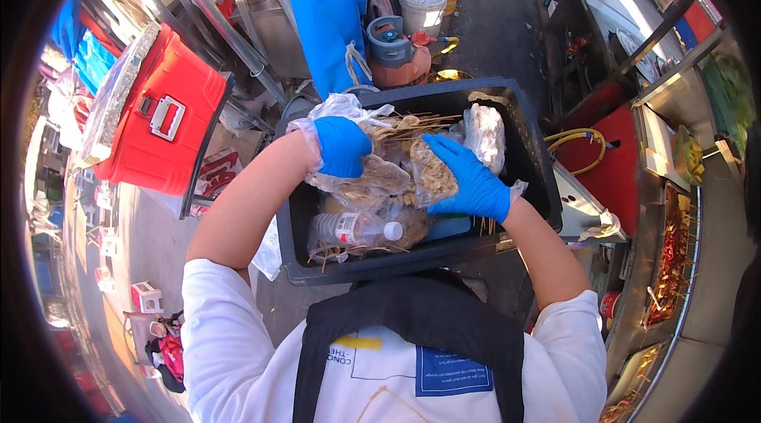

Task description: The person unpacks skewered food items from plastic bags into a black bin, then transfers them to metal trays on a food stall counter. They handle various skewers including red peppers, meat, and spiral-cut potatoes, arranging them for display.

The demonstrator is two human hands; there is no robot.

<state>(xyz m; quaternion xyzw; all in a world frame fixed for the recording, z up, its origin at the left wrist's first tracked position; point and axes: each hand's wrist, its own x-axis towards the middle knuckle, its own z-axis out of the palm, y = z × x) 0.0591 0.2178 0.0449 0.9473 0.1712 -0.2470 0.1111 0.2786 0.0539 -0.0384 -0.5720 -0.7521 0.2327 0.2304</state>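
Observation:
In front of me stands a deep black plastic tub full of bagged food and thin wooden skewers. My left hand, in a blue glove, is curled on a crumpled clear plastic bag with pale food inside; its fingertips are hidden. Thumb and fingers spread, my right hand, also gloved in blue, grips the side of a clear bag of tan, shredded-looking food. A whitish packed bag lies beyond it. Nearer me, a clear plastic bottle with a white cap rests on its side.
Behind the tub are an orange gas cylinder, a blue cover and several lidded buckets. A red cooler box stands at left. Trays of skewered food line the right-hand counter. A yellow hose loops beside the tub.

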